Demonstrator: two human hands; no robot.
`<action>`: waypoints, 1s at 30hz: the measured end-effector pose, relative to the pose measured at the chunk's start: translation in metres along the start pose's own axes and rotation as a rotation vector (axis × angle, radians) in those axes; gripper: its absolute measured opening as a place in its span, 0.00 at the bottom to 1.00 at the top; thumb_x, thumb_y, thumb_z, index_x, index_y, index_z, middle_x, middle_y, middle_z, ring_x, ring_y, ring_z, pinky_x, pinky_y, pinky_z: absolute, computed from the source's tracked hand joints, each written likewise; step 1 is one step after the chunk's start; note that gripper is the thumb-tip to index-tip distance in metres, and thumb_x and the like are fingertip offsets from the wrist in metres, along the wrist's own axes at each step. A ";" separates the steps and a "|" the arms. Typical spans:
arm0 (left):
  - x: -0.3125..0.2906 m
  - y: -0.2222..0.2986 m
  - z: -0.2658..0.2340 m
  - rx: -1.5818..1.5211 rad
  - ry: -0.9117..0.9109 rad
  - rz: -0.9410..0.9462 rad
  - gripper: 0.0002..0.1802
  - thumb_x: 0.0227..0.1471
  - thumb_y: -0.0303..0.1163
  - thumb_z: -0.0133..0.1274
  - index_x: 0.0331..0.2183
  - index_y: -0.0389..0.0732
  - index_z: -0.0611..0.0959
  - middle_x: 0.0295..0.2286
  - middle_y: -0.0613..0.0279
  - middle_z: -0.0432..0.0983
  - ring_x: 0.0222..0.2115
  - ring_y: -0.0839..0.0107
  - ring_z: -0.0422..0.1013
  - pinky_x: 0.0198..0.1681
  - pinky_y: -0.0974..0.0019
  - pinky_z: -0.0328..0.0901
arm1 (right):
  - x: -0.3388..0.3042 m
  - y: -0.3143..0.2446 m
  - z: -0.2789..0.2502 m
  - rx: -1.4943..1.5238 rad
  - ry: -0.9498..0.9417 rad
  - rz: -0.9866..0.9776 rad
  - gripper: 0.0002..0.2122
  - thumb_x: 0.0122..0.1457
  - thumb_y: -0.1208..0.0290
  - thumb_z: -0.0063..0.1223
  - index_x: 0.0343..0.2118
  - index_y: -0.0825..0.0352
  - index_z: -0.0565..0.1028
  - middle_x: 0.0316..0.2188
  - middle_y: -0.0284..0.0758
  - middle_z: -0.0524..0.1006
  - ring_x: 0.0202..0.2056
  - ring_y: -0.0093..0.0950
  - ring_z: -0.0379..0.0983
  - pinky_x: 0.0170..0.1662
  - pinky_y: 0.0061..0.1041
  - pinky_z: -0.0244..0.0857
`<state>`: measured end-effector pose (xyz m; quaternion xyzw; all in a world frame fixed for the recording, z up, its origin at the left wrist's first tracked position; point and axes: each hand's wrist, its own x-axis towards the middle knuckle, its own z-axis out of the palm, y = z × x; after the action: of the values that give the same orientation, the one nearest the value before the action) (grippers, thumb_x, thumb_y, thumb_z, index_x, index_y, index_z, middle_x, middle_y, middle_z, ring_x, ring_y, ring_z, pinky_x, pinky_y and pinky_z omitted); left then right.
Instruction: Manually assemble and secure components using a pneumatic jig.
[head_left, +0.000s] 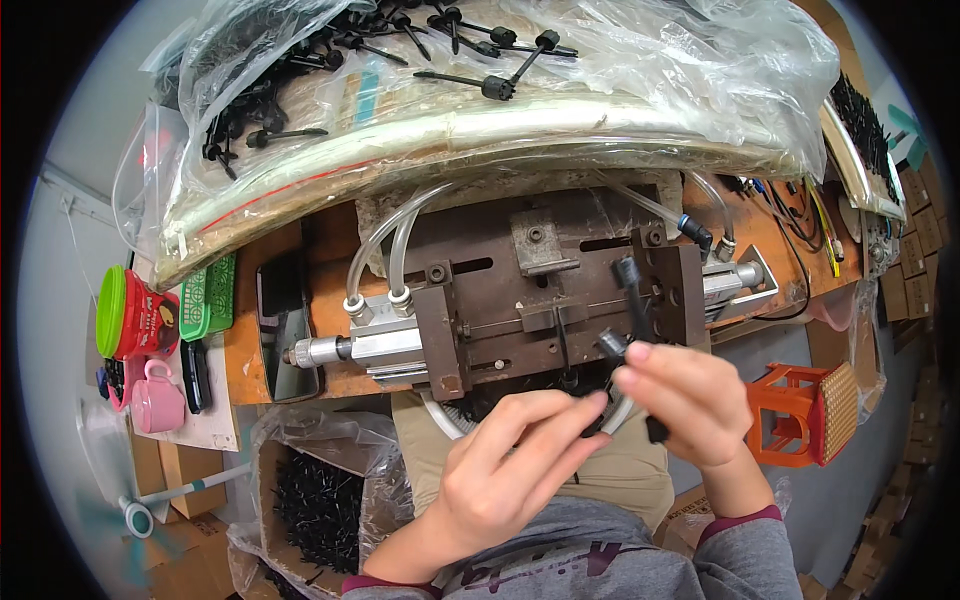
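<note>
My right hand [690,400] is closed around black plastic parts. One thin-stemmed part [632,290] with a thick head rises above the fingers. A short ribbed cylinder end [612,345] shows by the fingertips, and a dark end juts out below the palm. Left of it, my left hand [520,455] has its fingers pressed together; something dark shows at the tips, too covered to name. Both hands are in front of a brown metal fixture [590,300]. A thin black rod [562,335] stands at the fixture's front middle.
Silver air cylinders [385,352] with clear hoses [375,245] flank the fixture. Behind, a plastic-covered shelf [480,130] carries many black parts [497,88]. A phone [285,320] lies left on the table. A box of black pieces [318,510] is lower left, an orange stool [800,415] right.
</note>
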<state>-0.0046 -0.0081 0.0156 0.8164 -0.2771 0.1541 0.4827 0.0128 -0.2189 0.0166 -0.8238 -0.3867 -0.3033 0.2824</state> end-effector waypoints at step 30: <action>0.020 -0.001 -0.002 -0.237 -0.045 0.053 0.25 0.35 0.25 0.72 0.41 0.35 0.85 0.38 0.53 0.82 0.35 0.65 0.79 0.35 0.67 0.75 | 0.019 -0.012 -0.013 1.303 -0.039 1.209 0.06 0.63 0.75 0.56 0.40 0.68 0.73 0.26 0.28 0.74 0.20 0.12 0.64 0.22 0.14 0.55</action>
<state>0.0122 -0.0123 0.0261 0.7493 -0.3254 0.1147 0.5652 0.0096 -0.2131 0.0420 -0.5680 0.0136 0.1921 0.8002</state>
